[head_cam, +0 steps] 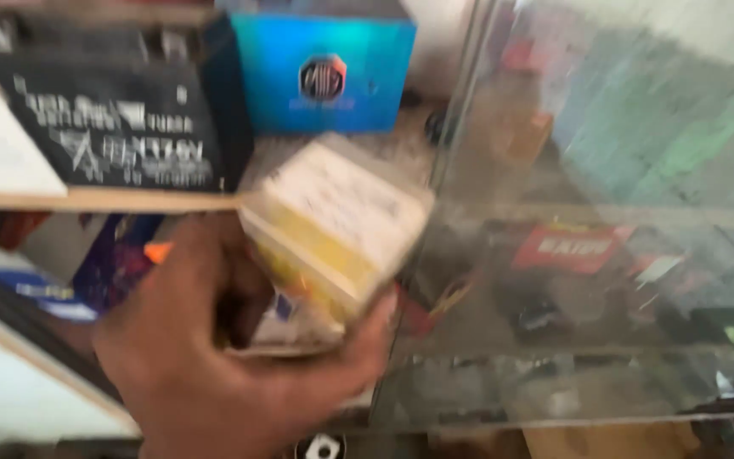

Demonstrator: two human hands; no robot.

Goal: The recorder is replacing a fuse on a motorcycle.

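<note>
Left hand [214, 357] grips a small yellow-white box [333, 225], below the black battery [116, 106]; firmer grip advisable. Right hand unseen.

Blurred frame. One hand [214, 357], side unclear, gripping small yellow-and-white cardboard box [337, 225] in front of wooden shelf [104, 201] edge. Black box with white print [116, 119] on shelf, shiny blue box [324, 72] behind it. Glass cabinet pane [605, 255] at right.

Wooden shelf [104, 201], glass display case [605, 255] — dim, blurred daylight
</note>
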